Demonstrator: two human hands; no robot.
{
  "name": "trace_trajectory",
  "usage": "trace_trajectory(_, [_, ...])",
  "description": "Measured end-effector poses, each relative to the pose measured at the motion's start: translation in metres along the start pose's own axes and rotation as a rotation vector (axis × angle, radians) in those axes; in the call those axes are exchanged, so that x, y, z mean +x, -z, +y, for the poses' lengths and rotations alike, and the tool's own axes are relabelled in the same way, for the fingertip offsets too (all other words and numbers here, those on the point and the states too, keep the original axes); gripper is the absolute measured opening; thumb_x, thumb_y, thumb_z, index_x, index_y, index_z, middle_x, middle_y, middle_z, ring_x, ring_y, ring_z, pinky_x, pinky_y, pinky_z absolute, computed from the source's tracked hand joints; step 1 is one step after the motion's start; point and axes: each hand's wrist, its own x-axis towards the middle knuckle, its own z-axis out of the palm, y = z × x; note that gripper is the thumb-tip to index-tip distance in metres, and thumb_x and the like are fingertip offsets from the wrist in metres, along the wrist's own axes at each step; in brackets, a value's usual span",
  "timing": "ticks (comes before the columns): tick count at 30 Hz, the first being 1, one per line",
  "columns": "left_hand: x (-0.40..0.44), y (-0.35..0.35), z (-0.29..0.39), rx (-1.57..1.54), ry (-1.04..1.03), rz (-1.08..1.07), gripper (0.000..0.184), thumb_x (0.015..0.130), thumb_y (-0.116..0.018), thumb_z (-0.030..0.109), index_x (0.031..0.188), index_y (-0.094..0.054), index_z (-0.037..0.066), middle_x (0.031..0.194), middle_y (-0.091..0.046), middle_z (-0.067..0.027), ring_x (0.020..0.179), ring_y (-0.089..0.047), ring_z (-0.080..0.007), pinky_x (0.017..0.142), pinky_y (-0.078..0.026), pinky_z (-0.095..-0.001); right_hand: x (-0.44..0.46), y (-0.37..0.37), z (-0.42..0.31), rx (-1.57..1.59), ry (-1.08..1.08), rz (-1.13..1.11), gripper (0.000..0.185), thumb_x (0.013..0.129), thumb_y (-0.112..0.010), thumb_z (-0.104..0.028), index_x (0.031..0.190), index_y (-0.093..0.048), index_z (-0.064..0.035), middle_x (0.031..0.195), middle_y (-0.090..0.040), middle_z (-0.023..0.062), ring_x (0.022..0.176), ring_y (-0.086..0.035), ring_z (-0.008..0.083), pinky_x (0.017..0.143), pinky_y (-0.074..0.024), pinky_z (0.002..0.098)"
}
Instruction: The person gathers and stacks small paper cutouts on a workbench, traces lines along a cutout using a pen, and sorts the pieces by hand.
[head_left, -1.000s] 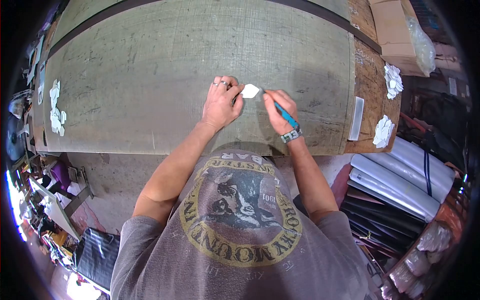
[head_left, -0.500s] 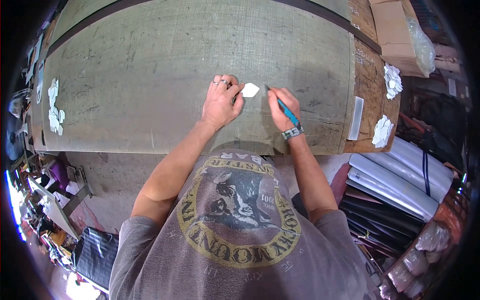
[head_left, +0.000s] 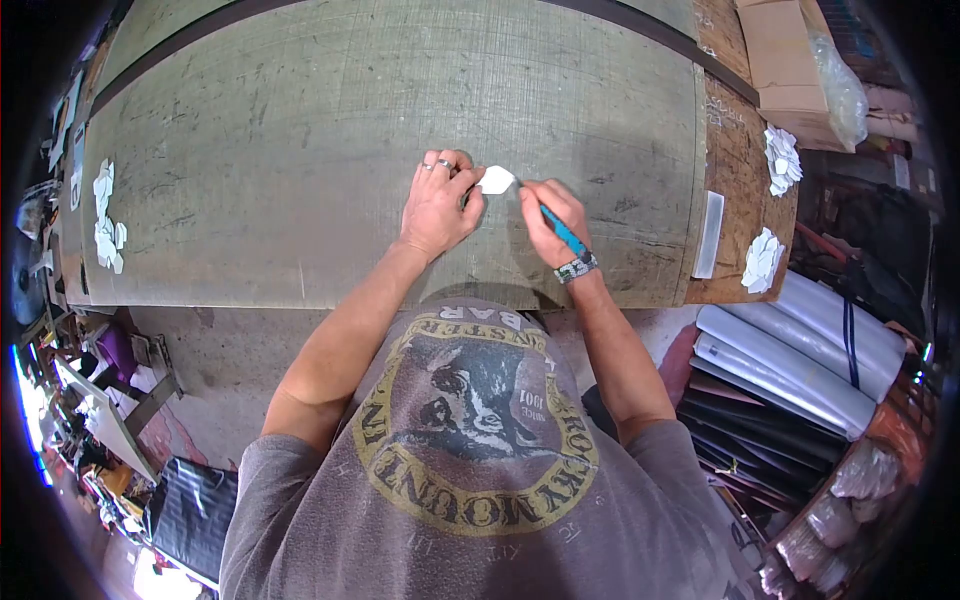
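Observation:
A small white piece with angled edges lies on the green work surface. The fingertips of my left hand pinch its left end, and two rings show on that hand. My right hand is closed around a blue pen-like tool. The tool's tip is at the right-hand corner of the white piece; whether it touches cannot be made out. A patterned band circles my right wrist.
White pieces lie in two piles on the wooden right edge, beside a clear strip. More white pieces lie at the left edge. A cardboard box stands back right; silver rolls lie below the table.
My right hand first drew back to the right from the white piece, then came back left, bringing the tool's tip to its corner. My left hand has stayed on the piece.

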Motion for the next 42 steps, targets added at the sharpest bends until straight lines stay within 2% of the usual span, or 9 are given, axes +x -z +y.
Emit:
trace_trajectory(3, [0.0, 0.002, 0.002, -0.004, 0.006, 0.0, 0.026, 0.083, -0.073, 0.009, 0.109, -0.075, 0.006, 0.109, -0.059, -0.0072, 0.106, -0.055, -0.0279, 0.094, -0.049, -0.0409, 0.008, 0.006, 0.009, -0.062, -0.056, 0.054, 0.015, 0.097, -0.068, -0.012, 0.103, -0.072, 0.001, 0.093, -0.07, 0.0186, 0.085, -0.07, 0.0368, 0.073, -0.0543, 0.0432])
trace_trajectory(7, [0.0, -0.002, 0.0, 0.003, -0.017, 0.017, 0.026, 0.083, -0.073, 0.009, 0.109, -0.075, 0.006, 0.109, -0.059, -0.0075, 0.106, -0.056, -0.0283, 0.093, -0.049, -0.0409, -0.001, -0.002, -0.003, 0.053, -0.041, -0.045, 0.017, 0.097, -0.067, -0.013, 0.104, -0.073, 0.0011, 0.093, -0.07, 0.0184, 0.084, -0.07, 0.0361, 0.074, -0.0546, 0.0424])
trace_trajectory(11, [-0.004, 0.001, 0.001, -0.003, -0.001, 0.008, 0.026, 0.083, -0.073, 0.009, 0.109, -0.076, 0.006, 0.11, -0.059, -0.0077, 0.106, -0.056, -0.0284, 0.094, -0.049, -0.0414, 0.007, 0.006, 0.005, -0.033, -0.042, 0.016, 0.016, 0.098, -0.067, -0.014, 0.103, -0.073, 0.0001, 0.092, -0.07, 0.0178, 0.082, -0.069, 0.0363, 0.071, -0.0531, 0.042])
trace_trajectory(15, [-0.001, -0.002, -0.002, 0.006, -0.004, 0.011, 0.026, 0.083, -0.073, 0.009, 0.109, -0.076, 0.007, 0.11, -0.059, -0.0072, 0.106, -0.056, -0.0283, 0.094, -0.049, -0.0421, 0.0, 0.001, -0.003, 0.057, 0.006, -0.072, 0.015, 0.098, -0.066, -0.012, 0.103, -0.072, 0.0003, 0.089, -0.069, 0.0177, 0.08, -0.068, 0.0363, 0.071, -0.0525, 0.0425])
trace_trajectory(18, [-0.001, 0.0, 0.0, -0.006, -0.001, 0.021, 0.027, 0.083, -0.073, 0.009, 0.109, -0.076, 0.007, 0.111, -0.059, -0.0069, 0.106, -0.056, -0.0283, 0.094, -0.049, -0.0418, 0.008, 0.007, 0.012, -0.005, 0.003, 0.003, 0.015, 0.098, -0.066, -0.012, 0.103, -0.072, 0.0005, 0.089, -0.068, 0.0177, 0.079, -0.068, 0.0363, 0.07, -0.0528, 0.042])
trace_trajectory(23, [0.0, -0.001, 0.0, 0.005, -0.005, 0.017, 0.026, 0.082, -0.073, 0.01, 0.108, -0.076, 0.007, 0.11, -0.059, -0.007, 0.105, -0.056, -0.028, 0.095, -0.049, -0.0414, 0.003, 0.001, -0.011, 0.057, -0.012, -0.032, 0.016, 0.099, -0.065, -0.013, 0.102, -0.072, 0.0012, 0.088, -0.068, 0.0175, 0.078, -0.068, 0.0363, 0.069, -0.0527, 0.0427])
trace_trajectory(33, [0.0, -0.001, 0.0, 0.008, -0.006, 0.022, 0.026, 0.082, -0.074, 0.011, 0.108, -0.076, 0.007, 0.109, -0.059, -0.0069, 0.105, -0.056, -0.0278, 0.094, -0.049, -0.0414, -0.002, -0.003, -0.005, 0.019, -0.021, -0.008, 0.016, 0.098, -0.066, -0.013, 0.104, -0.071, 0.0006, 0.095, -0.07, 0.0188, 0.085, -0.07, 0.0388, 0.073, -0.0544, 0.0436])
trace_trajectory(36, [0.001, 0.001, 0.001, -0.009, -0.017, 0.041, 0.025, 0.082, -0.074, 0.007, 0.108, -0.076, 0.005, 0.107, -0.061, -0.0084, 0.101, -0.057, -0.0293, 0.091, -0.05, -0.0411, -0.001, 0.001, 0.002, -0.027, -0.065, -0.003, 0.016, 0.098, -0.065, -0.013, 0.105, -0.071, 0.0003, 0.095, -0.07, 0.0189, 0.085, -0.07, 0.0387, 0.073, -0.0543, 0.0437])
trace_trajectory(42, [0.0, 0.0, 0.0, -0.011, 0.013, 0.012, 0.027, 0.082, -0.074, 0.011, 0.109, -0.075, 0.007, 0.109, -0.059, -0.007, 0.106, -0.055, -0.0283, 0.096, -0.049, -0.0417, -0.006, -0.007, -0.005, 0.008, -0.019, 0.012, 0.015, 0.098, -0.065, -0.012, 0.105, -0.07, 0.0, 0.094, -0.069, 0.0187, 0.085, -0.068, 0.04, 0.072, -0.0534, 0.045])
